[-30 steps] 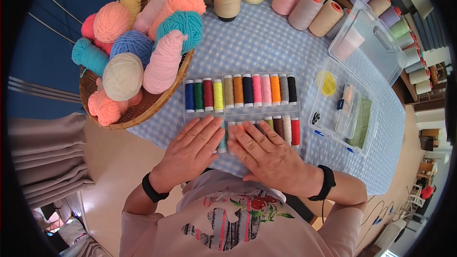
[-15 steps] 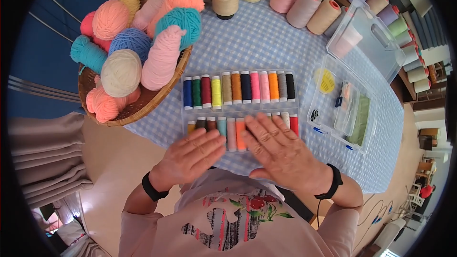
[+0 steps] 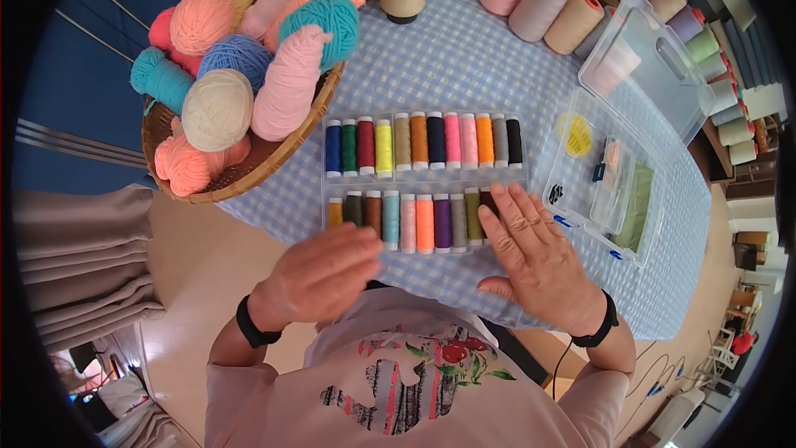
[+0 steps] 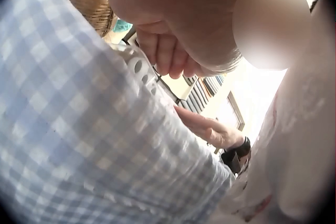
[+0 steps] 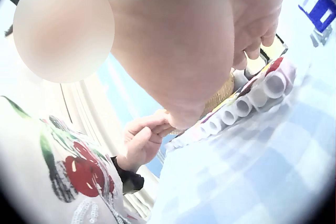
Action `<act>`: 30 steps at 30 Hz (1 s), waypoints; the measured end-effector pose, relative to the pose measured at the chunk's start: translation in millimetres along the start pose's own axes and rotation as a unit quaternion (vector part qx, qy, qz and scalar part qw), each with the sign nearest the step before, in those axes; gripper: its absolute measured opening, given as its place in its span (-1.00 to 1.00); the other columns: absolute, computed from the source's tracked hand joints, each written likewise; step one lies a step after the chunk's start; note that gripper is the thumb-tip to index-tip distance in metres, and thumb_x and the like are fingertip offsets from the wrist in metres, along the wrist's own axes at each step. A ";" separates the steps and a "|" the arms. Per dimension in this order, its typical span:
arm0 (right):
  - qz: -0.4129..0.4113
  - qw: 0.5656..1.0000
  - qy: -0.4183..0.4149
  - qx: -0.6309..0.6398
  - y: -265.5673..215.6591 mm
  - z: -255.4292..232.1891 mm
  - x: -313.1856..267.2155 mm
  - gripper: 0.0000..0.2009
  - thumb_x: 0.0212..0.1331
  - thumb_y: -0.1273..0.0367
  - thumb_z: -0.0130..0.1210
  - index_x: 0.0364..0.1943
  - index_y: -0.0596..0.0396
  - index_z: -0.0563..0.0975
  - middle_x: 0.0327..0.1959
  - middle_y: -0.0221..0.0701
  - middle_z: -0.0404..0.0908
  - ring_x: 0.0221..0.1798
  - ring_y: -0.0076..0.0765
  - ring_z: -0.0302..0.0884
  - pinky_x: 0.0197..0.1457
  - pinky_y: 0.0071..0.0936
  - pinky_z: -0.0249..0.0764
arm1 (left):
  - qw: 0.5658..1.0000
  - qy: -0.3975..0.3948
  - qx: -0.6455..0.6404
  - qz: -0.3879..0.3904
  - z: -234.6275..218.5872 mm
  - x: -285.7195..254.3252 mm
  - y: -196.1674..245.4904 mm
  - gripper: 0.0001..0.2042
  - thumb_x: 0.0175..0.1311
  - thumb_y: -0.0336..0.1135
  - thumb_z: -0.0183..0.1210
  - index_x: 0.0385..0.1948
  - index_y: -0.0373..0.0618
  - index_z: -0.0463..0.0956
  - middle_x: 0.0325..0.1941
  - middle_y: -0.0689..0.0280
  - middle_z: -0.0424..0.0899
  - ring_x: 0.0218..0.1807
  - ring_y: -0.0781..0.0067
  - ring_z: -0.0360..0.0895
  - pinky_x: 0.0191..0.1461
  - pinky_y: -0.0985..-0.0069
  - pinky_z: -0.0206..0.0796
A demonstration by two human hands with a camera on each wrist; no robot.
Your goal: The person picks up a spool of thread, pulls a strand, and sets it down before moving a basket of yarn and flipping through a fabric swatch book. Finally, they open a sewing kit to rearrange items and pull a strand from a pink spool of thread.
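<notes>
A clear plastic tray (image 3: 424, 182) lies on the checked cloth, holding two rows of thread spools in many colours. My right hand (image 3: 539, 257) lies palm down, fingers extended, over the right end of the front row and hides the spools there. In the right wrist view its fingertips reach over the white spool ends (image 5: 228, 117). Near the front left corner of the tray is my left hand (image 3: 322, 274), fingers loosely bent together and slightly blurred. Nothing shows in its grasp. The left wrist view has its fingers (image 4: 165, 56) hanging above the cloth.
A wicker basket (image 3: 274, 168) of yarn balls stands at the left. On the right sits an opened clear plastic box (image 3: 572, 137) with small sewing items inside. Large thread cones (image 3: 539, 10) line the back of the table. The checked tablecloth (image 3: 448, 58) covers the table.
Both hands have drawn apart. The right slid rightward along the front row, and the left moved back toward the body, uncovering the middle and left spools of that row.
</notes>
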State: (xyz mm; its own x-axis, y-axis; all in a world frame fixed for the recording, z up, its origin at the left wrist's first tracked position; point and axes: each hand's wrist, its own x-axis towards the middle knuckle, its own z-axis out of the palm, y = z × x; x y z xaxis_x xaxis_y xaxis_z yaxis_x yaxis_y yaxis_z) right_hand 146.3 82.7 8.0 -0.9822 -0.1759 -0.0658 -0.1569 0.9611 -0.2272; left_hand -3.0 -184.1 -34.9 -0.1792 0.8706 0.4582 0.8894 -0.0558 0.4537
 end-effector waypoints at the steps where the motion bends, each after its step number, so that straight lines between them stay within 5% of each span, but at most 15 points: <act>1: 0.005 1.000 -0.013 0.003 2.4 3.6 -1.4 -0.10 -0.28 0.06 0.28 0.28 0.10 0.21 0.39 -0.17 0.04 0.44 -0.04 -0.04 0.47 -0.17 -0.07 | 1.000 0.009 -0.003 -0.027 -5.5 3.0 -0.1 -0.56 -0.06 -0.45 0.29 -0.05 -0.25 0.47 0.11 0.11 0.48 0.19 0.16 0.42 0.28 0.21 0.24; 5: 0.000 1.000 -0.011 -0.005 2.3 6.7 -3.4 -0.09 -0.29 0.07 0.28 0.27 0.11 0.22 0.39 -0.15 0.04 0.44 -0.04 -0.03 0.47 -0.18 -0.05 | 0.990 -0.053 0.034 -0.124 -7.3 20.5 1.9 -0.42 -0.10 -0.36 0.32 0.08 -0.20 0.39 0.23 0.11 0.37 0.28 0.17 0.31 0.33 0.19 0.16; 9: 0.004 1.000 0.000 -0.002 0.9 6.2 -8.4 -0.09 -0.30 0.07 0.29 0.27 0.10 0.22 0.39 -0.16 0.04 0.44 -0.04 -0.03 0.47 -0.18 -0.05 | 0.978 -0.132 0.135 -0.087 3.2 21.3 1.6 -0.47 -0.04 -0.35 0.27 0.08 -0.17 0.41 0.25 0.18 0.37 0.31 0.22 0.27 0.37 0.23 0.10; 15: -0.003 1.000 -0.010 0.003 1.9 5.1 -14.3 -0.10 -0.32 0.09 0.31 0.26 0.06 0.24 0.40 -0.16 0.04 0.44 -0.04 -0.03 0.46 -0.18 -0.04 | 0.981 -0.075 0.176 -0.040 13.2 10.6 -5.0 -0.63 0.04 -0.43 0.19 -0.03 -0.15 0.51 0.19 0.23 0.45 0.28 0.26 0.34 0.36 0.26 0.13; 20: -0.002 1.000 -0.005 -0.005 2.8 4.3 -14.5 -0.10 -0.36 0.11 0.33 0.25 0.05 0.27 0.39 -0.16 0.05 0.44 -0.03 -0.03 0.45 -0.17 -0.03 | 0.998 0.012 0.056 -0.027 8.0 12.0 -1.6 -0.78 -0.03 -0.51 0.24 -0.29 -0.15 0.54 0.07 0.23 0.52 0.23 0.20 0.38 0.28 0.21 0.24; 30: -0.004 1.000 -0.010 0.014 2.0 -3.7 -22.4 -0.12 -0.35 0.14 0.33 0.24 0.08 0.27 0.38 -0.13 0.06 0.43 0.01 0.00 0.43 -0.12 0.04 | 0.995 0.059 0.003 -0.078 1.9 3.2 -4.4 -0.71 -0.16 -0.52 0.34 -0.33 -0.15 0.52 0.04 0.18 0.48 0.19 0.09 0.39 0.23 0.15 0.26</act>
State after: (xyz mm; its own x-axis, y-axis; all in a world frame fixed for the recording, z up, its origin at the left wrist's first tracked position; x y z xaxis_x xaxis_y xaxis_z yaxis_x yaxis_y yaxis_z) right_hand 167.6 89.4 12.5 -0.9786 -0.1878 -0.0842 -0.1611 0.9536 -0.2543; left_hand -6.6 -180.2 -36.9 -0.3628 0.8044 0.4703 0.8495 0.0781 0.5218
